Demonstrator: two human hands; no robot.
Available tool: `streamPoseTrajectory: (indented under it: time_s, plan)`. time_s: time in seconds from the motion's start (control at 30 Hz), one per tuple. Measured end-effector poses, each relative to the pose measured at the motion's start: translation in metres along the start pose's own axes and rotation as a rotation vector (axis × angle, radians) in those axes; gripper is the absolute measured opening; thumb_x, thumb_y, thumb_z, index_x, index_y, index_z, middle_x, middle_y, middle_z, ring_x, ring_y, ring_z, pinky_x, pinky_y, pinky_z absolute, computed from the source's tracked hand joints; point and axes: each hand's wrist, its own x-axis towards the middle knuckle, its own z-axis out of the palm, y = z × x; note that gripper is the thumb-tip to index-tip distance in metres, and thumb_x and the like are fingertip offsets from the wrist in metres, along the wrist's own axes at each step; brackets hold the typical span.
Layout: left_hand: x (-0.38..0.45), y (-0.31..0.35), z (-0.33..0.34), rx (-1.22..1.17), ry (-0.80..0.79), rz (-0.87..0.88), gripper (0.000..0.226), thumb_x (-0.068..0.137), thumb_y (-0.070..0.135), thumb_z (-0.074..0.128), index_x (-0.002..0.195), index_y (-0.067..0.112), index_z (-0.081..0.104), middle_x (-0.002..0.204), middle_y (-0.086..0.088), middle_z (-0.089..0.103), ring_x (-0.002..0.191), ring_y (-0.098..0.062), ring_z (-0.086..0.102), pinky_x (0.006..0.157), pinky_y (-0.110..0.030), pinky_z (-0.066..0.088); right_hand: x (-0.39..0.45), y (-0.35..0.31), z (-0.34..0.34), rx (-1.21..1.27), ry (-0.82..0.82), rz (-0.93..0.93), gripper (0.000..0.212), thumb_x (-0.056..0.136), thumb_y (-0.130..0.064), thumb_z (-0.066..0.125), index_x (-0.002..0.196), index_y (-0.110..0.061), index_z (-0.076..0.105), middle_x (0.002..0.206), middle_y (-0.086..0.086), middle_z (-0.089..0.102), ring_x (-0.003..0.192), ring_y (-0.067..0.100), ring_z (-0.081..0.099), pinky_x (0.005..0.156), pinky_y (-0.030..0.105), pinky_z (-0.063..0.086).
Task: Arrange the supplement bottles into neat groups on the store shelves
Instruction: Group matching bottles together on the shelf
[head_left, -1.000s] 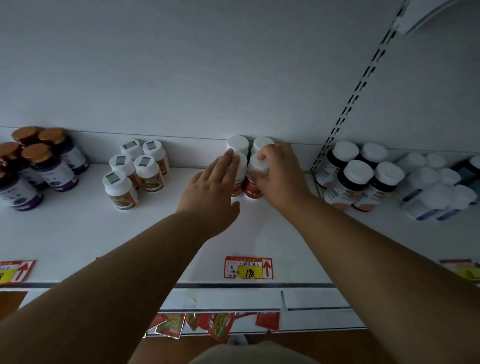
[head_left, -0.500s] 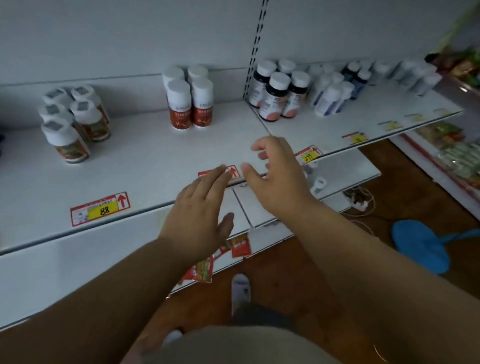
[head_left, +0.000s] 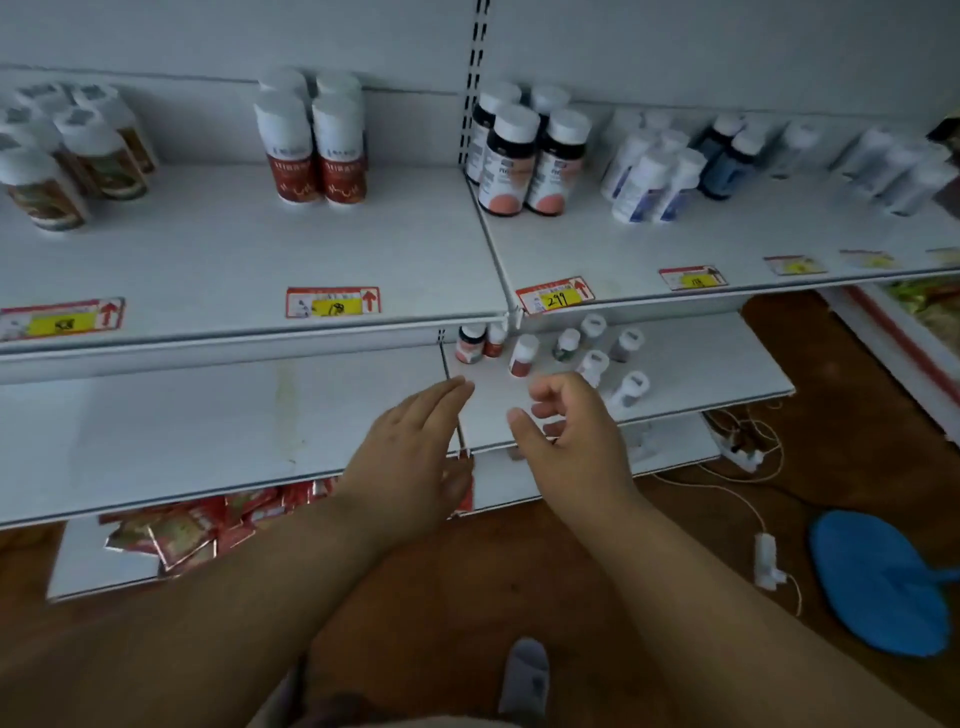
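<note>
Left hand (head_left: 410, 467) flat and spread, right hand (head_left: 571, 441) loosely curled, both empty, before scattered supplement bottles (head_left: 566, 345) on lower shelf (head_left: 701, 364).

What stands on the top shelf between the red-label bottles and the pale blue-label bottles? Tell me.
In the head view, four dark bottles with white caps stand between the red-label bottles and the pale blue-label bottles, just right of the slotted upright.

This is a shop aisle, fitted with white metal gondola shelving whose slotted upright (head_left: 475, 78) carries an upper shelf (head_left: 260, 270) and a lower shelf (head_left: 701, 364). Red-and-yellow price tags (head_left: 555, 296) with handwritten numbers and arrows are stuck along the shelf edges, below groups of identical supplement bottles (head_left: 311, 150) set out as stock. Red sachets (head_left: 176, 530) lie on the bottom tier above a brown floor (head_left: 519, 571).
</note>
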Motion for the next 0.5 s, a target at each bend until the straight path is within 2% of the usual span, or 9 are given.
streamPoseTrajectory:
  time_s: [0.13,0.2,0.3,0.33,0.43,0.5]
  plan:
    - [0.038,0.034,0.061,-0.059,-0.006,-0.109,0.077,0.089,0.032,0.061,0.154,0.021,0.021,0.159,0.002,0.027,0.145,-0.018,0.025,0.117,-0.032,0.020,0.033,0.070,-0.013,0.040,-0.090,0.044,0.025,0.091,-0.038,0.067,0.110,-0.033,0.052,0.108,-0.017,0.055,0.097,0.009,0.063,0.087,0.039,0.055]
    - [0.054,0.038,0.091,-0.058,-0.024,-0.146,0.077,0.089,0.032,0.061,0.154,0.022,0.021,0.158,0.001,0.027,0.144,-0.020,0.027,0.117,-0.038,0.026,0.052,0.104,-0.008,0.058,-0.078,0.069,0.025,0.091,-0.037,0.068,0.110,-0.032,0.052,0.109,-0.014,0.058,0.098,0.006,0.062,0.085,0.032,0.055]
    - [0.074,0.024,0.137,-0.060,-0.074,-0.199,0.077,0.091,0.036,0.059,0.154,0.027,0.016,0.160,0.005,0.023,0.145,-0.017,0.023,0.118,-0.036,0.024,0.086,0.157,0.014,0.077,-0.048,0.118,0.026,0.092,-0.037,0.067,0.112,-0.029,0.053,0.112,-0.012,0.060,0.098,-0.002,0.058,0.079,0.016,0.048]
    - [0.082,0.015,0.153,-0.057,-0.091,-0.198,0.077,0.091,0.036,0.059,0.154,0.028,0.015,0.160,0.006,0.022,0.145,-0.016,0.022,0.117,-0.035,0.023,0.099,0.176,0.025,0.072,-0.043,0.139,0.026,0.092,-0.037,0.066,0.112,-0.028,0.052,0.113,-0.012,0.060,0.096,-0.004,0.057,0.078,0.015,0.048]
    - [0.114,-0.017,0.200,-0.051,-0.101,-0.182,0.077,0.092,0.036,0.059,0.154,0.031,0.014,0.159,0.010,0.022,0.145,-0.014,0.023,0.116,-0.031,0.022,0.142,0.233,0.061,0.047,-0.029,0.208,0.029,0.093,-0.038,0.066,0.114,-0.026,0.052,0.113,-0.012,0.058,0.093,0.003,0.058,0.084,0.028,0.053]
    - [0.140,-0.037,0.230,-0.043,-0.082,-0.190,0.076,0.092,0.038,0.059,0.153,0.033,0.014,0.159,0.012,0.021,0.144,-0.013,0.025,0.114,-0.029,0.022,0.172,0.269,0.085,0.032,-0.016,0.224,0.033,0.092,-0.039,0.066,0.118,-0.024,0.051,0.118,-0.010,0.058,0.099,0.006,0.058,0.086,0.028,0.051]
